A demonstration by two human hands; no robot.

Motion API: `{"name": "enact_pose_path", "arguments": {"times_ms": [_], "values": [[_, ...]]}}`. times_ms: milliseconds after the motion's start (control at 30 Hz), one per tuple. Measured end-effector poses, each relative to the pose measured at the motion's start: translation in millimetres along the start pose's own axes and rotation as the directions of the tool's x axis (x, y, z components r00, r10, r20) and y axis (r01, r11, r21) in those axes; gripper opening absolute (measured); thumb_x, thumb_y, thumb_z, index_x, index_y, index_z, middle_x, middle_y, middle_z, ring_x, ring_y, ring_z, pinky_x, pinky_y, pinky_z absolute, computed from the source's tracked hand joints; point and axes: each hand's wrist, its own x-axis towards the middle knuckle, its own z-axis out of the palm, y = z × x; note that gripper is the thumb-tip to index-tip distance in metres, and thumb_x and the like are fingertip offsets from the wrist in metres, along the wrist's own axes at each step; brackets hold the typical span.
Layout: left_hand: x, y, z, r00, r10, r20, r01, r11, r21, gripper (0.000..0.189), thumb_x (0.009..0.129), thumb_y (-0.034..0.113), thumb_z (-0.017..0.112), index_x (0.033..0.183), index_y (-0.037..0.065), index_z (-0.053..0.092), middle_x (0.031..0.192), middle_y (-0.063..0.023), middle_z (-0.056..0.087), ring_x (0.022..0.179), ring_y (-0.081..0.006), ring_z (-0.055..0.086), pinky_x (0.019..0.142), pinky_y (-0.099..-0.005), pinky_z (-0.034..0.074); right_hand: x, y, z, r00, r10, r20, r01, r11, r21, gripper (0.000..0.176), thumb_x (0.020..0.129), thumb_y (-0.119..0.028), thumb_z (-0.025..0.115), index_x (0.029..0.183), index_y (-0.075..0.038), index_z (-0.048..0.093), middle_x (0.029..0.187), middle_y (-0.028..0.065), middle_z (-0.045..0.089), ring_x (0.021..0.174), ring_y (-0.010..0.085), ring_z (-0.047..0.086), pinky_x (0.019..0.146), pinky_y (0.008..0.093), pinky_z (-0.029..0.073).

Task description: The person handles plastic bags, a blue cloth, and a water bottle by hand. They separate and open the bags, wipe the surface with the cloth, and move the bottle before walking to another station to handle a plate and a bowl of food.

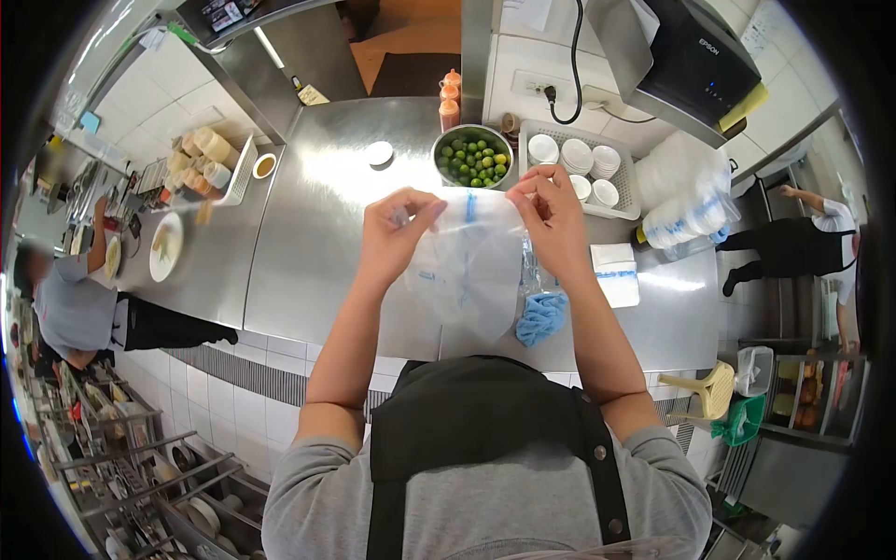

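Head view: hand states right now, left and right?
Left hand: closed, pinching plastic bag top edge.
Right hand: closed, pinching the same bag.

Bowl of limes (472, 156), blue cloth (541, 317), white cups (577, 161).

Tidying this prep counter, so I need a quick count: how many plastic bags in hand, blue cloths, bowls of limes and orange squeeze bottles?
plastic bag, pinched by the left hand and the right hand: 1
blue cloth: 1
metal bowl of limes: 1
orange squeeze bottles: 3
Total: 6
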Motion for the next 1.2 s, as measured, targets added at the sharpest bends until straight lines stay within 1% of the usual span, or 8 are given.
{"name": "enact_pose_path", "arguments": {"times_ms": [167,500,700,767,800,867,933,1200], "values": [[32,-25,12,0.984,-0.159,-0.081,0.154,0.986,-0.064,0.015,0.09,0.013,0.072,0.088,-0.002,0.07,0.074,0.0025,0.058,0.066,-0.0051,0.051,0.06,-0.0214,0.038,11,31,31,0.978,0.159,-0.134,-0.168,0.984,-0.06,0.011,0.095,-0.011,0.062,0.092,-0.001,0.064,0.078,0.0045,0.058,0.069,0.0112,0.054,0.061,0.0259,0.044],[48,-84,-8,0.693,-0.563,0.451,0.721,0.545,-0.428,0.012,0.096,0.011,0.06,0.093,0.001,0.065,0.079,-0.0032,0.066,0.06,-0.0087,0.06,0.056,-0.024,0.051,5,61,32,0.84,0.54,0.062,-0.527,0.782,0.332,0.018,0.099,-0.017,0.059,0.091,-0.003,0.065,0.079,-0.0015,0.063,0.072,0.0074,0.052,0.068,0.0244,0.044],[27,-114,13,0.886,-0.398,0.24,0.46,0.82,-0.341,0.012,0.093,0.011,0.06,0.098,0.003,0.066,0.085,-0.006,0.068,0.075,-0.0115,0.065,0.065,-0.0253,0.051,-42,214,68,0.776,0.631,-0.002,-0.435,0.538,0.722,0.015,0.096,-0.016,0.061,0.098,-0.003,0.068,0.085,0.002,0.067,0.079,0.0127,0.06,0.075,0.0257,0.047],[22,-124,22,0.903,-0.394,0.17,0.429,0.846,-0.318,0.015,0.091,0.009,0.059,0.1,0.0,0.066,0.088,-0.0077,0.069,0.08,-0.0132,0.065,0.068,-0.0262,0.05,-52,219,70,0.872,0.459,-0.169,-0.382,0.854,0.353,0.017,0.093,-0.015,0.062,0.104,-0.003,0.069,0.091,0.0064,0.069,0.085,0.0193,0.064,0.079,0.0295,0.049],[19,-127,27,0.898,-0.416,0.142,0.439,0.845,-0.305,0.017,0.091,0.009,0.058,0.103,-0.001,0.065,0.09,-0.0084,0.069,0.083,-0.0146,0.065,0.071,-0.0277,0.05,-55,173,67,0.979,0.144,-0.141,-0.183,0.929,-0.322,0.02,0.091,-0.014,0.063,0.106,-0.003,0.07,0.095,0.0091,0.071,0.089,0.0232,0.065,0.082,0.0319,0.049],[10,-147,34,0.94,-0.332,0.073,0.34,0.918,-0.204,0.023,0.091,0.009,0.057,0.108,-0.004,0.065,0.095,-0.0101,0.07,0.088,-0.0173,0.065,0.076,-0.0302,0.05,-59,150,73,0.999,-0.032,-0.034,0.003,0.778,-0.628,0.026,0.087,-0.012,0.064,0.11,-0.002,0.07,0.1,0.0135,0.072,0.095,0.0299,0.067,0.086,0.0359,0.05],[1,-177,44,0.995,-0.094,0.034,0.095,0.995,-0.011,0.027,0.091,0.009,0.055,0.113,-0.005,0.064,0.099,-0.0122,0.071,0.092,-0.02,0.065,0.079,-0.0322,0.05,-64,168,84,0.958,0.206,-0.197,-0.219,0.974,-0.049,0.03,0.083,-0.01,0.066,0.111,-0.002,0.07,0.103,0.0168,0.071,0.1,0.0356,0.066,0.09,0.039,0.05],[-5,-205,51,0.999,0.008,-0.038,-0.008,1.0,0.016,0.026,0.09,0.008,0.055,0.108,-0.006,0.066,0.106,-0.0173,0.071,0.099,-0.0265,0.067,0.087,-0.0352,0.05,-67,162,84,0.969,0.198,-0.147,-0.208,0.977,-0.055,0.028,0.082,-0.01,0.066,0.108,0.001,0.068,0.109,0.0192,0.07,0.107,0.0351,0.065,0.093,0.0396,0.049]]}}
